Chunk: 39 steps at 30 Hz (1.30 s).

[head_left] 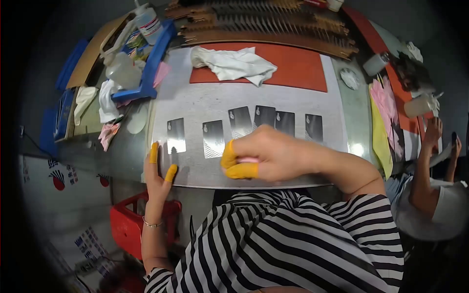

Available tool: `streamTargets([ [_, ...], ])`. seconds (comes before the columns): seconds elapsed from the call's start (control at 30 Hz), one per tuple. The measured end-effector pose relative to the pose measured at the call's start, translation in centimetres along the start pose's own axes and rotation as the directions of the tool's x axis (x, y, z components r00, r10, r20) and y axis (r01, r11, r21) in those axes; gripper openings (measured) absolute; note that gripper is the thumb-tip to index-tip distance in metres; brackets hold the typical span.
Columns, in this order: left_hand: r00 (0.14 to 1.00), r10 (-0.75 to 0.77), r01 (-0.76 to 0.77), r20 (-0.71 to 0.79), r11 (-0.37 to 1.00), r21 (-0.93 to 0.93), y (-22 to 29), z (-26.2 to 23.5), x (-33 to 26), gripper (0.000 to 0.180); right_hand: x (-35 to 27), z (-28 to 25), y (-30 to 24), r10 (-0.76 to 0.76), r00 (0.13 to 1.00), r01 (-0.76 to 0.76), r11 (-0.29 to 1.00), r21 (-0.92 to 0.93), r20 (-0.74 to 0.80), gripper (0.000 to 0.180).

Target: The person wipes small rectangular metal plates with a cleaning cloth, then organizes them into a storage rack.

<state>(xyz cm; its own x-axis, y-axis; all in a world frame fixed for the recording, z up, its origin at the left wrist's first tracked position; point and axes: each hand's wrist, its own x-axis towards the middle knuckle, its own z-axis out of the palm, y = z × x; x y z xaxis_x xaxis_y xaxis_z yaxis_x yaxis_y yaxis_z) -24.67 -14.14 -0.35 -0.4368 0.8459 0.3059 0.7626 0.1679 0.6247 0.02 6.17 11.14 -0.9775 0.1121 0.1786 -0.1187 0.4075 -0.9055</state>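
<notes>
Several dark, shiny metal cards lie in an uneven row across the work surface; one card [177, 136] is at the left, another [213, 140] beside it, and a further card [314, 128] at the right end. Two of the middle cards overlap or touch. My right hand [271, 155], with yellow finger cots, is closed around a pink cloth [248, 159], of which only a bit shows. It is above the near side of the middle cards and hides part of them. At the front left edge, my left hand [159, 173] is open, its yellow-tipped thumb and finger apart, nearest the leftmost card.
A white cloth [234, 64] lies on a red mat [305, 73] behind the cards. Brown slotted racks [264, 31] stand at the back. Bottles [148, 24] and a blue tray [134, 93] are at the left. Another person's hands [433, 131] are at the far right.
</notes>
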Motion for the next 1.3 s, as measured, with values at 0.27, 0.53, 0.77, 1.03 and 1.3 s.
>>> streamTargets([
  [0.27,0.961,0.277,-0.278,0.017,0.958,0.066,8.2,5.6,4.2,0.063,-18.6,-12.7,6.2,0.458,0.7,-0.024,0.782,0.623,-0.549,0.016],
  [0.53,0.939,-0.085,0.184,-0.334,0.943,0.278,-2.6,2.5,3.7,0.036,-21.2,-12.9,14.5,0.58,0.555,-0.203,0.79,0.578,-0.597,0.011],
  [0.77,0.957,-0.148,0.22,-0.249,0.932,0.289,-2.7,3.1,4.7,0.032,-21.6,-11.9,14.7,0.637,0.502,-0.312,0.764,0.564,-0.586,0.011],
  [1.03,0.947,-0.203,0.253,-0.251,0.949,0.186,-2.5,3.1,4.8,0.03,-22.2,-11.7,15.3,0.633,0.495,-0.324,0.77,0.55,-0.594,0.013],
  [1.3,0.952,-0.193,0.248,-0.237,0.941,0.229,-2.1,2.8,4.9,0.03,-22.4,-11.6,15.4,0.631,0.522,-0.289,0.764,0.577,-0.574,0.016],
])
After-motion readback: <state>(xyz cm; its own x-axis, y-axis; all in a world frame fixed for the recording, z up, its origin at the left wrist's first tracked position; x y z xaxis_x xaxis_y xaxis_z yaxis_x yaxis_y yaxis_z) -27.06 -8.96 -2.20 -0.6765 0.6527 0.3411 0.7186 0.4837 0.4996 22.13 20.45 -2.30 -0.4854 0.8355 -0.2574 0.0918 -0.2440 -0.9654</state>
